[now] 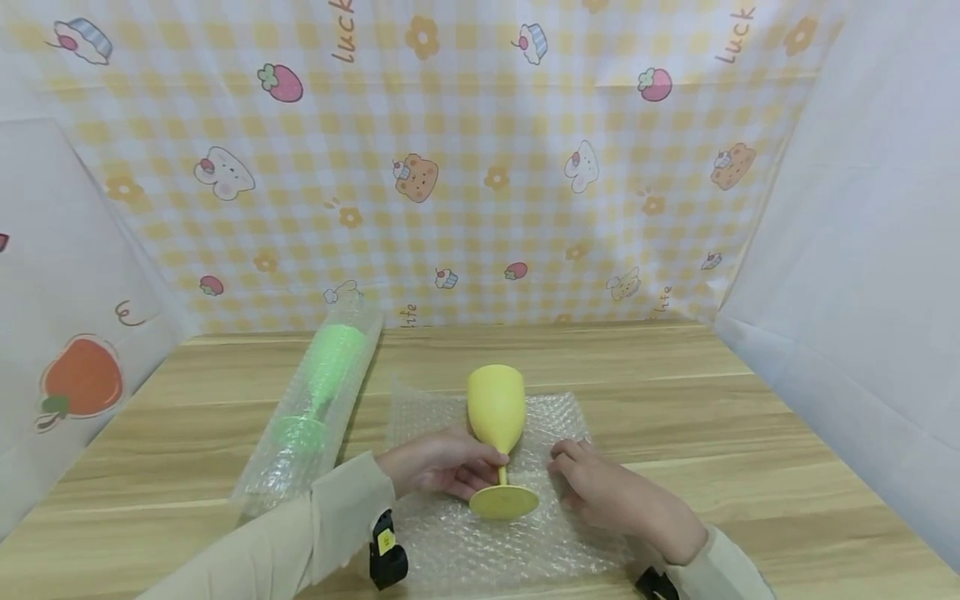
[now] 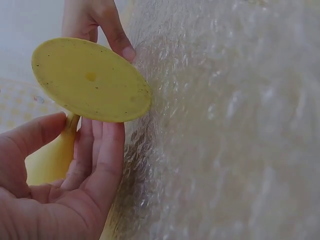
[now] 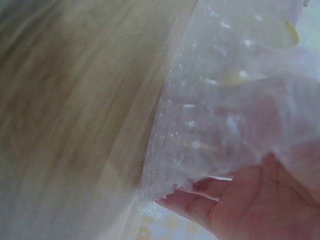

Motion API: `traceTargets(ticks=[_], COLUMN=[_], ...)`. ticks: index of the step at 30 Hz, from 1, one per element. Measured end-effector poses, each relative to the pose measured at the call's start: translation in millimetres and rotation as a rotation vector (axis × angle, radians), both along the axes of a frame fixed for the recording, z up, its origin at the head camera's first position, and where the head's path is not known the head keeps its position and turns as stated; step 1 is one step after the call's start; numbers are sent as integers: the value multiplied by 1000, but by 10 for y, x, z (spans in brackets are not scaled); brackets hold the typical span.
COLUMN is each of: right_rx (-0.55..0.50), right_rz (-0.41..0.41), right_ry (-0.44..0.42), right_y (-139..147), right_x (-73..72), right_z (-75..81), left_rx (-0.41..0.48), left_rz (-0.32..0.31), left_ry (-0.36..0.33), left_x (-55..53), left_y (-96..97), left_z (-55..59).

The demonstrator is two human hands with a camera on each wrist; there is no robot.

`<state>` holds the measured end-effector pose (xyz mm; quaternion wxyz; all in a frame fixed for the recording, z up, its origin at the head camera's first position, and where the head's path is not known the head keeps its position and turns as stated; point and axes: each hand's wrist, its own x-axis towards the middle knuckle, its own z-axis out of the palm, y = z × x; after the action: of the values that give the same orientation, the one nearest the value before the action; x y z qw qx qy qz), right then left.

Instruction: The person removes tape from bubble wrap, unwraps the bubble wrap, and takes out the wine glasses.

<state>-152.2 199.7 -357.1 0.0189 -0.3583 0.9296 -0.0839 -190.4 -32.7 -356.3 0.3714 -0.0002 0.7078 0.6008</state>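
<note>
A yellow goblet (image 1: 497,408) lies tilted over a bubble wrap sheet (image 1: 517,550), its bowl away from me and its round foot towards me. My left hand (image 1: 450,462) pinches the goblet by its stem. The left wrist view shows the underside of the foot (image 2: 92,80), with thumb and fingers on either side of the stem. At the sheet's right side, my right hand (image 1: 611,496) holds the edge of the wrap with bent fingers. In the right wrist view, the clear wrap (image 3: 210,115) rises before the palm and partly covers the hand.
To the left lies a green goblet (image 1: 330,358) inside a bubble wrap sleeve (image 1: 262,475). Everything is on a wood-grain table (image 1: 697,425). A yellow checked cloth (image 1: 465,242) hangs behind it, and white cloth (image 1: 847,275) stands at the sides.
</note>
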Motion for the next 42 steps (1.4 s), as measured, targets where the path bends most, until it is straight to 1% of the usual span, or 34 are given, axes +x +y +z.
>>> traceTargets(ticks=[6,12,16,17,20,23,26,29,36,39,42], right_rx=[8,22,22,22,21,23,21,14,13,14,13], right_rz=[-1,0,-4,-8,-18,-23,-25,-28,-23,-23,-29], right_ry=[11,22,13,7,-8,-16,-17,-19,-14,-15,-23], right_y=[-4,-6,-14,-17,-22,-23,-22,-22,-19,-17,-10], right_x=[-1,4,4,4,0,-1,-2,-3,-2,-5,-2], right_z=[-3,-1,2,5,9,12,12,10,4,3,7], left_rx=[28,55,117,136,183,184,167,134,74,44,30], left_rz=[5,6,13,9,-13,-45,-55,-50,-40,-52,-79], left_ry=[-10,17,22,33,92,186,259,328,426,481,538], left_x=[4,11,12,9,-7,-16,-6,18,57,60,47], left_y=[-5,-15,-45,-54,-82,-105,-111,-116,-182,-214,-240], left_z=[-2,6,33,44,84,138,195,247,334,365,389])
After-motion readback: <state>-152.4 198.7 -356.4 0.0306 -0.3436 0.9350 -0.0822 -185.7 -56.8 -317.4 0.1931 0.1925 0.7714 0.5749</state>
